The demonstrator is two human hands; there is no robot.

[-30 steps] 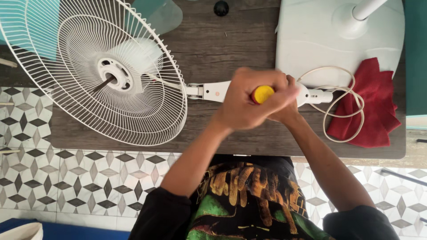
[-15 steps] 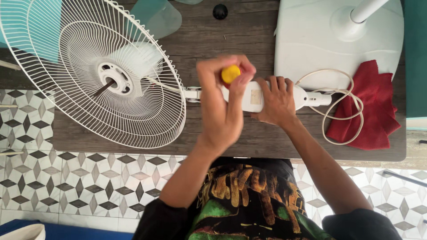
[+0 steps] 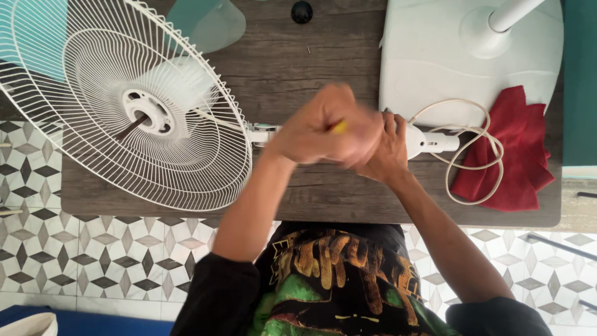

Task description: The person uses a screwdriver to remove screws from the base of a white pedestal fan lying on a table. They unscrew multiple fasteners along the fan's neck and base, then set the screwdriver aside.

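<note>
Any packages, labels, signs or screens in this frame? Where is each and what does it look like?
No packages, labels, signs or screens show on the dark wooden table.
The only print is the graphic on the person's black shirt, bottom centre: yellow, orange and green shapes.

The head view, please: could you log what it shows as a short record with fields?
surface: dark wooden table
left hand: fist closed on a yellow-handled tool, blurred
right hand: resting on the white fan neck
fan grille: white wire, left side of table
fan base: white, upper right
cord: white, looped
cloth: red, right edge
</note>
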